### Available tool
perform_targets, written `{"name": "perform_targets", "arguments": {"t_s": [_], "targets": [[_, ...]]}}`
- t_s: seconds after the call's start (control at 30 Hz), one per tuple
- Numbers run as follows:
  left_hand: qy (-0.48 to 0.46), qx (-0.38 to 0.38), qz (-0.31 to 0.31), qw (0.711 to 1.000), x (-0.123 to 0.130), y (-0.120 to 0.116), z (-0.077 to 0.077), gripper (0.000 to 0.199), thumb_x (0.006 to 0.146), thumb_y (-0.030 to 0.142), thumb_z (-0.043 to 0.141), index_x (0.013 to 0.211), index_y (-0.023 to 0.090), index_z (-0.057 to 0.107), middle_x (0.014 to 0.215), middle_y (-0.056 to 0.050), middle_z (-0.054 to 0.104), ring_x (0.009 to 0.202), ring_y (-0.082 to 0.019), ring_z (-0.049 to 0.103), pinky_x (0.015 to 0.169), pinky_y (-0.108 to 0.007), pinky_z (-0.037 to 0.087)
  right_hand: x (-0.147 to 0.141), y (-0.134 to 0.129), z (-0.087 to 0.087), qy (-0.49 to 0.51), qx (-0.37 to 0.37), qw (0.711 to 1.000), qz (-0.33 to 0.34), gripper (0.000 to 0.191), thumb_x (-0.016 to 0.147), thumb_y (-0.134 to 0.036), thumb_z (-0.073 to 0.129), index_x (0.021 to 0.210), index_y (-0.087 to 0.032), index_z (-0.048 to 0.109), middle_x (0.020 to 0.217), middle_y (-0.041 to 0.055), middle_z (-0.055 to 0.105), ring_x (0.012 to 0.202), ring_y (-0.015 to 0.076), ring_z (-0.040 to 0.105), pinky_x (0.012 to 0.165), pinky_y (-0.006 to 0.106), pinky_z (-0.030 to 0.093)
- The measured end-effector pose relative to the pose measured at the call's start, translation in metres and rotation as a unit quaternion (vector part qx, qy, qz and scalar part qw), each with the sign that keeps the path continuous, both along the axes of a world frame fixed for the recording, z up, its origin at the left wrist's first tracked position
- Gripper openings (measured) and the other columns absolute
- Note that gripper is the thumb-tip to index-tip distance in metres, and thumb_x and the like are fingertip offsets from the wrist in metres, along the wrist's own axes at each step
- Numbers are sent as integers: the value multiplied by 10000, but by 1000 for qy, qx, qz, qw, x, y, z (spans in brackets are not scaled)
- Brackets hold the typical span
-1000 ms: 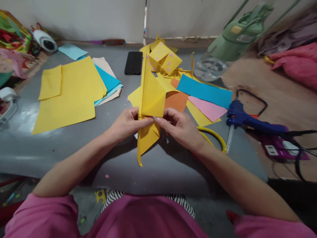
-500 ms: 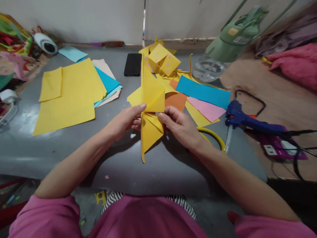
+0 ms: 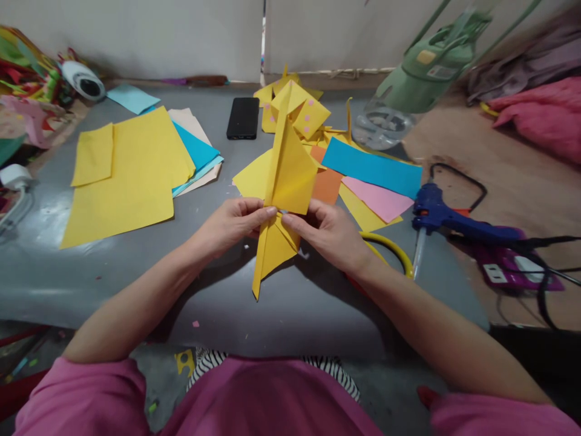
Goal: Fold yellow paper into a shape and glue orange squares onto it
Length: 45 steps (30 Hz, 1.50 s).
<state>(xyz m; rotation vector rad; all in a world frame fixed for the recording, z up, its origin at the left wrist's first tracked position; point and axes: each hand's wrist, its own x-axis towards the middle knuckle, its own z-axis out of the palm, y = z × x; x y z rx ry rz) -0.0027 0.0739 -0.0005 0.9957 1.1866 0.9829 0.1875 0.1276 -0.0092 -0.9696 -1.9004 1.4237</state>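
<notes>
A folded piece of yellow paper is held upright above the table's middle, its long edge strip running from top to bottom. My left hand pinches the strip at mid-length, thumb on the near side. At the same height my right hand grips the paper's right side, thumb over a slit between its upper and lower flaps. Fingers of both hands are partly hidden behind the paper. Behind it sit yellow folded paper shapes with pink dots, and an orange sheet lies close to my right hand.
Yellow sheets cover the table's left side. A black phone lies at the back. To the right are a blue paper strip, a pink sheet, a blue glue gun, yellow-handled scissors and a green-topped bottle.
The yellow paper has tilted and turned, its top leaning right and its edge strip now facing me more. My left thumb has moved slightly right and down onto the strip.
</notes>
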Motion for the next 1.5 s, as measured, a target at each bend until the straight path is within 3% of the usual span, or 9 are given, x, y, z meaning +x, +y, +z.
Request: {"name": "perform_targets", "arguments": {"t_s": [0.37, 0.53, 0.63, 0.7, 0.8, 0.9, 1.03, 1.27, 1.5], "targets": [[40, 18, -1, 999, 0, -3, 0, 332, 754, 448, 772, 851, 134, 727, 762, -16, 698, 638, -102, 583, 597, -221, 446, 0, -6, 3, -31, 54, 998, -3, 255, 865, -359, 669, 1031, -175, 731, 936, 41, 764, 838, 208, 693, 704, 312, 527], [20, 12, -7, 1000, -3, -1, 2, 280, 770, 411, 771, 863, 148, 748, 754, -13, 715, 625, -94, 587, 595, -210, 449, 2, 0, 2, -27, 17, 999, 17, 321, 851, -456, 698, 1051, -206, 716, 931, 47, 744, 834, 218, 683, 724, 348, 545], [6, -16, -18, 1000, -6, 1, 3, 263, 762, 398, 784, 859, 156, 752, 791, -24, 733, 648, -100, 607, 616, -213, 459, 5, 4, 7, -23, 1, 1000, 16, 341, 845, -545, 699, 917, -212, 674, 840, 37, 703, 747, 186, 652, 681, 329, 537], [-1, -29, -24, 999, -9, 3, 3, 242, 775, 384, 778, 867, 162, 757, 807, -23, 730, 651, -91, 597, 606, -202, 447, 7, 6, 11, 10, 30, 999, -26, 295, 911, -515, 626, 882, -221, 626, 817, 23, 667, 723, 159, 626, 671, 307, 523], [-24, -31, -17, 999, -12, 4, 3, 190, 790, 345, 773, 820, 160, 742, 730, 9, 665, 588, -53, 518, 545, -172, 384, 7, 7, 15, 52, 130, 987, -79, 135, 928, -298, 609, 1057, -260, 597, 910, 3, 651, 785, 143, 625, 712, 293, 517], [-56, -30, -16, 998, -12, 3, 4, 191, 776, 327, 787, 759, 152, 713, 652, 37, 586, 538, -34, 442, 513, -162, 339, 7, 6, 13, 34, 226, 973, -38, 269, 881, -164, 633, 1123, -280, 605, 957, -7, 658, 808, 139, 628, 719, 287, 510], [-73, -47, -31, 996, -10, 2, 4, 241, 739, 373, 824, 808, 165, 724, 690, 30, 607, 557, -42, 463, 530, -169, 357, 8, 6, 8, -10, 308, 951, -10, 130, 907, -150, 621, 985, -243, 669, 896, 2, 688, 777, 140, 624, 706, 280, 497], [-32, -35, 24, 999, -7, 3, 1, 284, 726, 416, 804, 711, 149, 709, 637, 24, 603, 521, -47, 431, 485, -190, 282, 8, 7, 7, -6, 338, 940, 38, 102, 948, -193, 615, 996, -238, 694, 923, 16, 729, 808, 150, 649, 702, 280, 503], [-53, -65, 20, 996, -6, 3, 2, 260, 689, 368, 826, 806, 147, 755, 770, -26, 733, 630, -102, 611, 592, -216, 438, 8, 9, 7, 16, 359, 931, 59, 43, 941, -237, 670, 945, -235, 713, 887, 23, 735, 833, 160, 673, 740, 293, 525]]}}
